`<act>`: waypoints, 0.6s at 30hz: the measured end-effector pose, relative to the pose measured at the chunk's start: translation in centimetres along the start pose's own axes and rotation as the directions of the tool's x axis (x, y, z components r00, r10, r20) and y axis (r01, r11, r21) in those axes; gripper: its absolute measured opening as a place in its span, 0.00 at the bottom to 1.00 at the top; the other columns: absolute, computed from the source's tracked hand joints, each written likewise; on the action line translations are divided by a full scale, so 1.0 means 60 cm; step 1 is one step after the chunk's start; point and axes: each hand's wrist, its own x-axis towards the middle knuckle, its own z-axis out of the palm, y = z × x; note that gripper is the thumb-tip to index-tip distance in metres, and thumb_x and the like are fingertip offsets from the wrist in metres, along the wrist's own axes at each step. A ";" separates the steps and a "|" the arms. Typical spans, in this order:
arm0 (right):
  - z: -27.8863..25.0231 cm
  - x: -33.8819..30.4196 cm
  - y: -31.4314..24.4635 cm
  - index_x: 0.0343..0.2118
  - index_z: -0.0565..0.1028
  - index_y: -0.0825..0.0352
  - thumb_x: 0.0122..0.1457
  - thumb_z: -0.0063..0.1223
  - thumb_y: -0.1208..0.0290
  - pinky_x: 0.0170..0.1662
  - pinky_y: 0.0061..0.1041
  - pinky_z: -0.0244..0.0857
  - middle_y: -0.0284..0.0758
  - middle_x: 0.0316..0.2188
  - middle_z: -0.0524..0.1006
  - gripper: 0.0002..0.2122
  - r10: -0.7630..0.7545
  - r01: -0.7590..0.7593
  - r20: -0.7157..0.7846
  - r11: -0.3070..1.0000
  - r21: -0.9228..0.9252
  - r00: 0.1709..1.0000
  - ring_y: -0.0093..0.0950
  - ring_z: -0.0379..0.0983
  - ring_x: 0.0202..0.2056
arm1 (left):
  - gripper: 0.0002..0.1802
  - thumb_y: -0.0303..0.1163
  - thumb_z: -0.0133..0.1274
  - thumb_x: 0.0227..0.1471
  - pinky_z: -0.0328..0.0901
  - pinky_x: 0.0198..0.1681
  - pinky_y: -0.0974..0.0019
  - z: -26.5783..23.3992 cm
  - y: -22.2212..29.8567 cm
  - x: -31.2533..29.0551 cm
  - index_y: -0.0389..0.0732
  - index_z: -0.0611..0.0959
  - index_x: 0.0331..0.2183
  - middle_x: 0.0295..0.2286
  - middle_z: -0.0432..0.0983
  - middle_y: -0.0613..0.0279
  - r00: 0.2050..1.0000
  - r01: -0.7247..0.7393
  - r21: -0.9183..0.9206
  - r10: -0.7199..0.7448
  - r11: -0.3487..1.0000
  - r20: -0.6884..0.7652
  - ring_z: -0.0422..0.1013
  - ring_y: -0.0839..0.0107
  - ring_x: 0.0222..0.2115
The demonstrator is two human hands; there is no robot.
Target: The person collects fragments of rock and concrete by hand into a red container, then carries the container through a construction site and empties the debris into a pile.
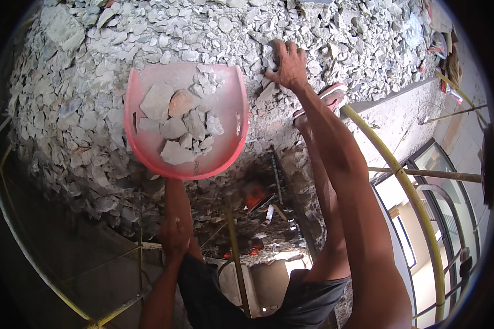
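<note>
My right hand (pixel 291 67) reaches out over broken grey rubble (pixel 225 46), its fingers spread and slightly bent. Nothing shows in its grasp; loose stones lie under and around the fingers. To its left, a pink plastic scoop pan (pixel 241 129) with slotted sides rests on the rubble. Inside it sit several grey stone chunks (pixel 173 129) and one reddish piece (pixel 182 102). My left hand (pixel 174 237) appears to lie at my left knee, below the pan's rounded end. Its fingers are too dark and merged with the leg to make out.
My sandalled right foot (pixel 332 97) stands at the rubble's edge. A yellow metal tube (pixel 392 159) curves along the right, before a glass window frame (pixel 444 181). Another yellow tube (pixel 55 290) runs at lower left. Below, a dark gap holds a reddish object (pixel 255 197).
</note>
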 end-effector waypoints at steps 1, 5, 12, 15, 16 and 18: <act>0.000 0.002 0.004 0.61 0.56 0.48 0.42 0.68 0.49 0.56 0.59 0.55 0.43 0.58 0.59 0.43 -0.014 0.014 -0.017 1.000 -0.002 1.000 0.53 0.56 0.57 | 0.08 0.23 0.46 0.49 0.60 0.38 0.45 0.002 -0.004 0.002 0.36 0.77 0.34 0.30 0.70 0.44 1.000 -0.020 0.005 0.020 1.000 -0.015 0.67 0.41 0.36; 0.014 -0.006 -0.008 0.61 0.57 0.46 0.42 0.68 0.47 0.55 0.60 0.56 0.41 0.60 0.58 0.43 -0.029 0.013 -0.096 0.987 -0.161 0.995 0.53 0.55 0.59 | 0.09 0.23 0.46 0.48 0.61 0.39 0.45 0.004 -0.018 0.006 0.36 0.76 0.34 0.31 0.71 0.43 0.999 -0.028 -0.007 0.028 1.000 0.023 0.67 0.40 0.36; -0.006 0.001 -0.047 0.57 0.61 0.45 0.43 0.66 0.46 0.54 0.60 0.58 0.38 0.55 0.62 0.37 0.082 -0.077 0.014 0.978 -0.194 0.997 0.52 0.58 0.56 | 0.11 0.23 0.47 0.44 0.61 0.39 0.44 0.013 -0.021 0.008 0.35 0.76 0.34 0.32 0.72 0.43 0.999 -0.031 -0.014 0.030 0.999 -0.040 0.67 0.40 0.36; 0.008 -0.011 -0.049 0.55 0.62 0.44 0.44 0.65 0.47 0.53 0.60 0.57 0.38 0.52 0.63 0.34 0.084 -0.084 -0.009 0.976 -0.200 0.996 0.51 0.59 0.55 | 0.10 0.23 0.47 0.44 0.61 0.39 0.44 -0.004 -0.025 0.007 0.36 0.76 0.34 0.31 0.72 0.43 0.999 -0.022 -0.039 0.023 0.999 0.027 0.67 0.40 0.36; 0.006 -0.011 -0.053 0.55 0.62 0.43 0.45 0.64 0.47 0.53 0.60 0.57 0.38 0.53 0.63 0.33 0.127 -0.116 0.038 0.969 -0.220 0.991 0.51 0.58 0.56 | 0.10 0.23 0.47 0.44 0.61 0.39 0.44 -0.006 -0.023 0.007 0.36 0.76 0.33 0.31 0.72 0.43 1.000 -0.028 -0.045 0.029 0.999 0.006 0.67 0.40 0.36; -0.004 0.006 -0.058 0.56 0.62 0.42 0.47 0.63 0.49 0.55 0.61 0.55 0.36 0.56 0.64 0.32 0.190 -0.179 0.057 0.971 -0.157 0.980 0.52 0.57 0.59 | 0.09 0.23 0.47 0.44 0.61 0.39 0.44 -0.010 -0.021 0.008 0.36 0.76 0.33 0.31 0.72 0.43 0.999 -0.032 -0.050 0.031 0.998 -0.015 0.67 0.40 0.36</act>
